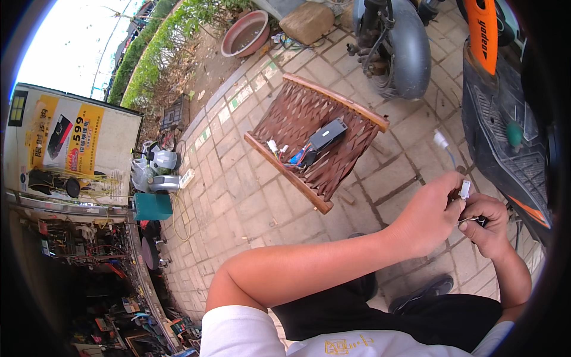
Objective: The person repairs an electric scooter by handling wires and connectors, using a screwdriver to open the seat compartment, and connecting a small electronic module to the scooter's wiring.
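On the woven stool (pixel 288 174) I have white plugs (pixel 272 146) by its left rail, then a blue piece (pixel 297 158) among wires and, over its middle, a black box (pixel 328 134). Right of the stool, a loose plug (pixel 441 140), white on a pale lead, shows against the paving. Also right of the stool but nearer my body, my left hand (pixel 437 207) is curled tight, thumb and fingers seeming to pinch a boxy plug (pixel 465 189); I take this to be fine work on its leads, and the next move to call for a steady left grip and small, gentle nudges from the right. That plug looks small, white and hard-edged, standing up past my fingertips. Beside it, further from the stool, my right hand (pixel 489 225) pinches thin wires (pixel 466 221) between thumb and forefinger; what they join I cannot tell. Farthest right of the stool stands a scooter (pixel 492 104).
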The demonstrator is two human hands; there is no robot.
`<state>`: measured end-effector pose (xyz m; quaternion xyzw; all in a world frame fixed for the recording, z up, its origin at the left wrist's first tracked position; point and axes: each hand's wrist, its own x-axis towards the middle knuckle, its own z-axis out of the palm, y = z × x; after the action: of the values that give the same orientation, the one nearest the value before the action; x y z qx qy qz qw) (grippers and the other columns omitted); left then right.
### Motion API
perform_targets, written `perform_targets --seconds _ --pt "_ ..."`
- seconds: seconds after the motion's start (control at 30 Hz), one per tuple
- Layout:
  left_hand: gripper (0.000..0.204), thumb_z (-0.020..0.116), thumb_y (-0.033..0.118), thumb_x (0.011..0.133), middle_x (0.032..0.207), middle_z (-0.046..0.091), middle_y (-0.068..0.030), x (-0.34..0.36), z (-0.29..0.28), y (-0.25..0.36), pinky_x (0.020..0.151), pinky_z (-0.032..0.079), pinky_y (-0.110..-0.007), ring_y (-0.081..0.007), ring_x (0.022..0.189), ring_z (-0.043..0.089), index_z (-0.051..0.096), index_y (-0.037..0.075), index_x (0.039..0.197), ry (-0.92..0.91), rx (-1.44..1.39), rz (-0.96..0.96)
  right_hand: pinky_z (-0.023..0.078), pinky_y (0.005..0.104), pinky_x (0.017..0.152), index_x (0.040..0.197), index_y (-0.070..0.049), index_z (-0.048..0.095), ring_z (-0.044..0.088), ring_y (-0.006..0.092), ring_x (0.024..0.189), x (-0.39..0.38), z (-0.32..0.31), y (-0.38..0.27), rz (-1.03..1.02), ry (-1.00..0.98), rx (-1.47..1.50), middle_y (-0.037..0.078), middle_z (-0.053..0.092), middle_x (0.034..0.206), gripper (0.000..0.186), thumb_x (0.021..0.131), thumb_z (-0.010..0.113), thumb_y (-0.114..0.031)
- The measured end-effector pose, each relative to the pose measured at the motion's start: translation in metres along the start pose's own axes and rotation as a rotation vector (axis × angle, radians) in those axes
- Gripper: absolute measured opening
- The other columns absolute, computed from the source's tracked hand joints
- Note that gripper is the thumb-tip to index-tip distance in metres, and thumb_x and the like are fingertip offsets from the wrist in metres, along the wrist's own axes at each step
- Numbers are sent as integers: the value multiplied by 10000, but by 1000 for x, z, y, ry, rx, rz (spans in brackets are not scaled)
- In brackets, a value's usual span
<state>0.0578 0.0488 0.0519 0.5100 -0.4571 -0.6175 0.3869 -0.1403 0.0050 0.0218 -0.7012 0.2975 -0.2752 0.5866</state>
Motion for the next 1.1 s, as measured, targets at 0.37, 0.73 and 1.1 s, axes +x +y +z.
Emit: perform_targets --seconds 0.37,0.73,1.1 --pt "251 645 172 877 796 692 -104 -54 -202 -17 675 508 -305 -168 713 643 700 -37 1004 774 853 -93 496 287 682 778 -17 671 650 162 744 -9 2 6 73 47 141 123 698 836 76 785 741 -46" --pt "229 697 142 802 792 672 -149 -50 -268 -50 704 493 -360 -241 740 644 706 -14 971 256 1119 -492 513 290 702 808 -31 676 673 170 789 -15 -2 8 100 6 131 120 707 861 80 786 753 -32" --pt "172 668 100 848 808 670 -49 -87 -259 -66 675 475 -257 -108 738 598 678 -48 935 926 415 -173 516 291 695 811 -31 668 673 172 787 -17 -3 18 91 12 174 128 702 861 93 781 756 -32"
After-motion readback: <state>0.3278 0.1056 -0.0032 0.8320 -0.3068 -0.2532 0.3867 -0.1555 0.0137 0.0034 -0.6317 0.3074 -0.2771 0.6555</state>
